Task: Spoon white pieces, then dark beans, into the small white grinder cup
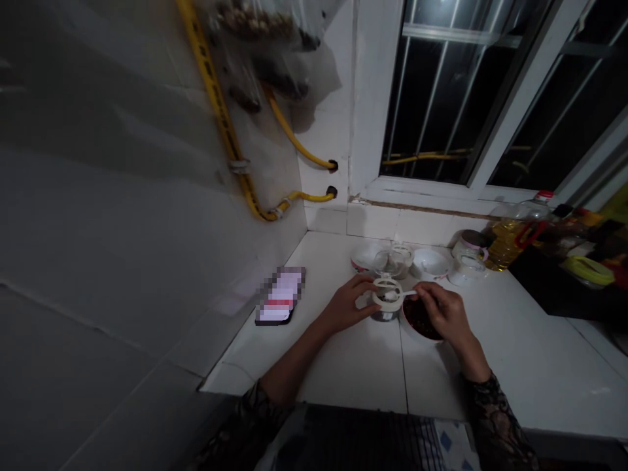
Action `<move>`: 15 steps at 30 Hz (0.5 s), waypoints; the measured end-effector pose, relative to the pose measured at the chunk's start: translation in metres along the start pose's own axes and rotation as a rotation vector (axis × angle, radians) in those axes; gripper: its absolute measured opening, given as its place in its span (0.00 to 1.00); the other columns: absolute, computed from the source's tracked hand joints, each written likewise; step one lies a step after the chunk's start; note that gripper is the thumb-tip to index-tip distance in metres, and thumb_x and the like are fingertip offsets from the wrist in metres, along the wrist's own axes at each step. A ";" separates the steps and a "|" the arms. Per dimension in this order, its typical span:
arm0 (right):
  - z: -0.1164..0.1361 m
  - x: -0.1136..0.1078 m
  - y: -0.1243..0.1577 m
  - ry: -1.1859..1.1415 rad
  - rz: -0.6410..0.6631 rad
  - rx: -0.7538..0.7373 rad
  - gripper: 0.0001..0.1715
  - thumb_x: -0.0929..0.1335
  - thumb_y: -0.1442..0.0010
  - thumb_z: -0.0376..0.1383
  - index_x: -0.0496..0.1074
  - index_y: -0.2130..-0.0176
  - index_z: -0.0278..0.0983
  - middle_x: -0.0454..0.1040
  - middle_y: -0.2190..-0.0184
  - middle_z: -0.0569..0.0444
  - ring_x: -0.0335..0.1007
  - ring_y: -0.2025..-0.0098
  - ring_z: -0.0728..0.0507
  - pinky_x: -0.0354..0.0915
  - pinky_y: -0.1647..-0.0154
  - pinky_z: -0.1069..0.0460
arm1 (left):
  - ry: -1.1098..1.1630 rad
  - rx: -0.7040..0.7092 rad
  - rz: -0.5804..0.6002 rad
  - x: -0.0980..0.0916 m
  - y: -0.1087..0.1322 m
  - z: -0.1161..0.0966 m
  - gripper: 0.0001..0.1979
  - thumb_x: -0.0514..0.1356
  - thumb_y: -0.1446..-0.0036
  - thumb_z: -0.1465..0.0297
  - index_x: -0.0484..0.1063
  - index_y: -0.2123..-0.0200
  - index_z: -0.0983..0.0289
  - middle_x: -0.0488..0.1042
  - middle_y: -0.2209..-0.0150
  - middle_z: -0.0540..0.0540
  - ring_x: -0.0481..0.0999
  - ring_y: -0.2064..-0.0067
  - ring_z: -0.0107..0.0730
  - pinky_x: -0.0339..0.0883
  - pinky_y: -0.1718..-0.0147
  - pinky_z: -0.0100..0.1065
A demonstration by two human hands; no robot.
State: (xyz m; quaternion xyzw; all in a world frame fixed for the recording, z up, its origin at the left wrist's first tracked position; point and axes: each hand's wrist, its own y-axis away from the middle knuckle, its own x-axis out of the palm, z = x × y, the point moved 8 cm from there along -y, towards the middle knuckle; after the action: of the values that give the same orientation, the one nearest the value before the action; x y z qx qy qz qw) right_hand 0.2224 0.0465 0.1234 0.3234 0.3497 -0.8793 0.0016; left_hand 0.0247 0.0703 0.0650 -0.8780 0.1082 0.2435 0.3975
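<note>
- The left hand (354, 304) is curved open in a C, thumb and fingers set against the rim of the jar (386, 313) on its near-left side.
- The right hand (444, 314) pinches the handle of the spoon (408, 293) between thumb and fingers; the spoon's head lies over the jar's mouth, with something white on it.
- The jar stands upright on the tabletop (510, 347), well in from the front edge, which runs across below both forearms.
- Just right of the jar sits the bowl (417, 335) of dark red-brown sauce (420, 319), partly under the right hand — whether jar and bowl touch, I cannot tell.
- Behind the jar, room is tight: a left dish (360, 255) and a right dish (436, 265) stand near the back wall, with clear containers between them.
- To the left, a stretch of tabletop separates the left hand from the phone (280, 297), which lies near the side wall (147, 275).
- To the right, a wider stretch runs from the right hand towards the black box (544, 281) — its edge bounds that side, farther back.
- The oil bottle (505, 242) stands beside the box, below the window (436, 98).
</note>
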 end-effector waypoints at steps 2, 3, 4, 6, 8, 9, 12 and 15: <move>-0.015 -0.023 0.001 0.012 -0.115 0.082 0.13 0.64 0.36 0.42 0.74 0.67 0.39 0.77 0.77 0.56 0.73 0.73 0.45 0.67 0.67 0.53 | -0.003 0.000 0.007 0.000 0.000 0.000 0.14 0.64 0.42 0.63 0.71 0.54 0.61 0.70 0.49 0.61 0.74 0.48 0.40 0.72 0.51 0.41; -0.023 -0.034 0.002 0.020 -0.153 0.122 0.14 0.65 0.37 0.44 0.74 0.67 0.39 0.76 0.77 0.56 0.73 0.73 0.45 0.67 0.67 0.53 | -0.005 -0.001 0.010 0.000 0.000 0.000 0.14 0.64 0.42 0.63 0.71 0.54 0.61 0.70 0.49 0.61 0.74 0.48 0.41 0.72 0.51 0.41; -0.032 -0.043 0.003 0.036 -0.169 0.165 0.15 0.65 0.37 0.45 0.73 0.68 0.39 0.76 0.77 0.55 0.73 0.72 0.45 0.67 0.67 0.53 | -0.005 0.000 0.009 0.000 0.000 0.000 0.14 0.64 0.42 0.63 0.71 0.54 0.61 0.70 0.49 0.61 0.74 0.48 0.41 0.72 0.50 0.42; -0.047 -0.050 0.004 0.073 -0.122 0.242 0.18 0.65 0.39 0.48 0.72 0.73 0.39 0.77 0.76 0.53 0.72 0.72 0.44 0.65 0.68 0.52 | -0.005 -0.001 0.009 0.000 0.000 0.000 0.14 0.64 0.42 0.63 0.71 0.54 0.60 0.70 0.49 0.61 0.74 0.48 0.41 0.71 0.49 0.42; -0.059 -0.044 0.006 0.100 -0.020 0.324 0.19 0.65 0.41 0.49 0.72 0.75 0.39 0.76 0.78 0.53 0.70 0.74 0.44 0.63 0.69 0.52 | 0.001 -0.001 0.010 0.000 0.000 0.000 0.14 0.64 0.42 0.63 0.71 0.54 0.60 0.70 0.49 0.61 0.74 0.48 0.41 0.71 0.50 0.42; -0.063 -0.036 0.007 0.097 0.041 0.362 0.19 0.65 0.42 0.49 0.72 0.74 0.40 0.75 0.79 0.53 0.69 0.75 0.44 0.62 0.69 0.51 | 0.003 -0.001 0.010 0.000 0.000 0.000 0.15 0.64 0.42 0.63 0.71 0.54 0.60 0.70 0.49 0.60 0.74 0.48 0.41 0.72 0.50 0.42; -0.066 -0.011 0.011 0.019 0.186 0.452 0.19 0.65 0.44 0.49 0.72 0.75 0.39 0.75 0.80 0.54 0.66 0.76 0.45 0.60 0.71 0.52 | 0.001 -0.007 0.005 0.001 0.001 0.002 0.15 0.64 0.43 0.63 0.71 0.53 0.60 0.70 0.49 0.60 0.74 0.48 0.40 0.73 0.52 0.42; -0.071 -0.004 0.013 -0.099 0.161 0.551 0.19 0.66 0.48 0.50 0.73 0.76 0.38 0.76 0.81 0.53 0.62 0.78 0.46 0.57 0.75 0.52 | 0.000 -0.014 0.003 0.001 0.001 0.003 0.15 0.65 0.43 0.63 0.72 0.53 0.60 0.70 0.49 0.60 0.74 0.49 0.40 0.74 0.55 0.40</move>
State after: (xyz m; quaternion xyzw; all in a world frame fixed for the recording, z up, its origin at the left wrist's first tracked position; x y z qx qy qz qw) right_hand 0.2688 0.0794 0.0794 0.2949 0.0704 -0.9529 0.0005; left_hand 0.0244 0.0715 0.0619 -0.8807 0.1078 0.2449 0.3909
